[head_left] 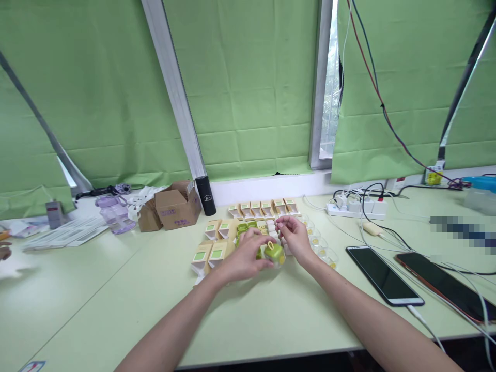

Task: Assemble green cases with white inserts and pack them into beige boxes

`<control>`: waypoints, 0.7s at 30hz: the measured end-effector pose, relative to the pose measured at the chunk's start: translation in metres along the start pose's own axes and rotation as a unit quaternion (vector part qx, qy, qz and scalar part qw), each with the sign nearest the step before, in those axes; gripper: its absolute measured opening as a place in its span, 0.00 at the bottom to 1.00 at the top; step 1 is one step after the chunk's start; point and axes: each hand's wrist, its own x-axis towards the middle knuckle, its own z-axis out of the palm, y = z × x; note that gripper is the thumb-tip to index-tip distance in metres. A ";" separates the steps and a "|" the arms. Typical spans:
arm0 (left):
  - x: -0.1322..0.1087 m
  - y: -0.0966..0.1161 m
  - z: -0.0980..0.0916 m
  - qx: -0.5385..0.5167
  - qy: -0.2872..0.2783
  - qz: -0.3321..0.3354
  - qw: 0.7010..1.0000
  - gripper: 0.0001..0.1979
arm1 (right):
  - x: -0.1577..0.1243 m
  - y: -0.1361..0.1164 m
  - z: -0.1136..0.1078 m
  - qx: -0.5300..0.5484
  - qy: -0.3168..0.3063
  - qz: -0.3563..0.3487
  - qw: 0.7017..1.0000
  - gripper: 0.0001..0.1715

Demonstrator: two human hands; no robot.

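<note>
My left hand is closed around a small green case with a yellow loop on top and a clear part with a yellow spot below. My right hand has its fingertips pinched together above a row of small white blocks; what they hold, if anything, is too small to make out. More green cases stand behind my left hand, partly hidden by it. Clear plastic pieces with yellow spots line up to the right of my right hand.
Open cream boxes with green labels stand to the left, and a row of similar boxes at the back. A cardboard box, a black canister and a purple bottle stand farther left. Phones, cables and a power strip lie right.
</note>
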 end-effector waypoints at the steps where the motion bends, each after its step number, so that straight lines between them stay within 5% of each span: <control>1: 0.004 0.000 -0.006 -0.018 0.021 0.001 1.000 0.27 | -0.001 -0.001 0.001 0.009 0.001 0.003 1.000 0.18; 5: 0.021 -0.007 -0.021 -0.109 0.102 0.030 0.988 0.27 | -0.005 -0.008 0.003 0.069 -0.023 0.058 0.996 0.26; 10: 0.029 -0.025 -0.012 -0.176 0.136 0.042 0.974 0.27 | -0.015 -0.013 0.009 0.192 -0.115 0.165 0.961 0.33; 21: 0.023 -0.055 0.017 -0.182 0.185 0.007 0.966 0.33 | -0.027 -0.006 0.016 0.255 -0.175 0.198 0.930 0.21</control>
